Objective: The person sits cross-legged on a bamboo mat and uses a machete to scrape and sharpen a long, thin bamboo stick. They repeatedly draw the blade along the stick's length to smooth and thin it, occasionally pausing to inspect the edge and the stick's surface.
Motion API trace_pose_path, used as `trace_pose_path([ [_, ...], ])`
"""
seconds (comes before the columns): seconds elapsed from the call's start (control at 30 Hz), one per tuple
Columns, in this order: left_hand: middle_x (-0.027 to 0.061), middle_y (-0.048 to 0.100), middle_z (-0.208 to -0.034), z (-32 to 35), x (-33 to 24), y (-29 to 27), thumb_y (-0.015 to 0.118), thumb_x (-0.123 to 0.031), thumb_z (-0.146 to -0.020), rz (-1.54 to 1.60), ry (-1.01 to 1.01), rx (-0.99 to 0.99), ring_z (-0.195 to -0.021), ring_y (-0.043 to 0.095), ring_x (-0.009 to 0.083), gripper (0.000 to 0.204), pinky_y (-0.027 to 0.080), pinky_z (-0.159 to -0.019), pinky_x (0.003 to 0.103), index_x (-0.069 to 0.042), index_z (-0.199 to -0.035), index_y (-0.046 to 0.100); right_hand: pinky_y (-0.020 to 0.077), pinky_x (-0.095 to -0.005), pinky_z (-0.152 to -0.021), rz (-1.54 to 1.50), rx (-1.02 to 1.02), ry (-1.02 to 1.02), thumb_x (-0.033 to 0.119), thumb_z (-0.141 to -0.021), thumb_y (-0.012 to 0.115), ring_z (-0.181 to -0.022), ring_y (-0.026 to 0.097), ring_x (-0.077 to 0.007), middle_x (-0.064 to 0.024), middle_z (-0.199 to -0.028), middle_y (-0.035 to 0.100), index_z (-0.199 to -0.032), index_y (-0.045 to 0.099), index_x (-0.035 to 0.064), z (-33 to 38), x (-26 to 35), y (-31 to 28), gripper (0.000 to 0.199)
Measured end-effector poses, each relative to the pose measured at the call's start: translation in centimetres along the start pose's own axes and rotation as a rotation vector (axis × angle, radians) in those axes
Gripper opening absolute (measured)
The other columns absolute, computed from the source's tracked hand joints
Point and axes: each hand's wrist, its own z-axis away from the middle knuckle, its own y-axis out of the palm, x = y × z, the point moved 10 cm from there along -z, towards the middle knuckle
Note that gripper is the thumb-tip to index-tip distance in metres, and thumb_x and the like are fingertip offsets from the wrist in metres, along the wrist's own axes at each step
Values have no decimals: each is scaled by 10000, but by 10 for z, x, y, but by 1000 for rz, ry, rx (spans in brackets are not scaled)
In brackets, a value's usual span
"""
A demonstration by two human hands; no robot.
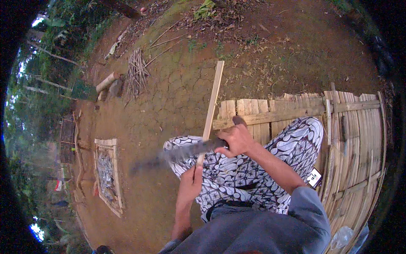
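Note:
My left hand (191,181) grips the near end of a long pale bamboo strip (212,96) that points up and away from me over the bare earth. My right hand (238,139) is closed around the handle of a large knife; its blade (169,155) is motion-blurred and stretches to the left across the strip, just above my left hand. Both hands are over my lap, which is covered by black-and-white patterned trousers (237,173). I sit on a slatted bamboo platform (355,139).
A bundle of thin sticks (136,73) and a short log (106,81) lie on the dirt at upper left. A wooden-framed tray (106,174) holding grey material sits on the ground to my left. A small dark device (314,178) rests beside my right thigh.

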Motion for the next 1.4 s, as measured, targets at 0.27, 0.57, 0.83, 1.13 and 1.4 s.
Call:
trace_pose_path([
  [0.27, 91, 450, -545, 7, -16, -18, 471, -209, -923, -36, -38, -3, -498, 409, 141, 267, 340, -469, 318, 30, -829, 544, 466, -444, -562, 30, 71, 469, 472, -773, 535, -545, 566, -386, -180, -591, 574, -795, 615, 4, 9, -74, -1, 475],
  [0.57, 87, 440, -542, 13, -11, -20, 468, -197, -923, -59, -36, -48, -504, 412, 117, 241, 349, -471, 324, 14, -844, 555, 483, -413, -557, 191, 8, 317, 558, -708, 569, -523, 580, -326, -145, -566, 574, -736, 618, 69, 3, -81, -18, 492],
  [0.83, 91, 514, -571, 6, 5, 10, 477, -187, -918, -47, -8, -19, -518, 444, 145, 233, 373, -489, 331, 19, -840, 551, 483, -474, -582, 79, 140, -23, 620, -765, 493, -559, 612, -333, -159, -552, 581, -798, 654, 71, 7, -10, 22, 573],
  [1.13, 6, 439, -554, 17, 8, -6, 470, -156, -917, 107, -141, 10, -519, 387, 73, 203, 326, -456, 273, 12, -818, 523, 486, -468, -622, 183, 184, 442, 646, -763, 473, -600, 617, -339, -161, -641, 619, -790, 664, 121, 10, -75, 15, 560],
  [1.4, -12, 404, -565, 22, 9, -6, 470, -158, -920, 150, -34, -40, -552, 343, 61, 205, 303, -471, 267, 11, -818, 521, 483, -449, -648, 49, 71, 669, 676, -722, 488, -610, 620, -315, -122, -680, 635, -831, 648, 123, 4, -139, -9, 586],
])
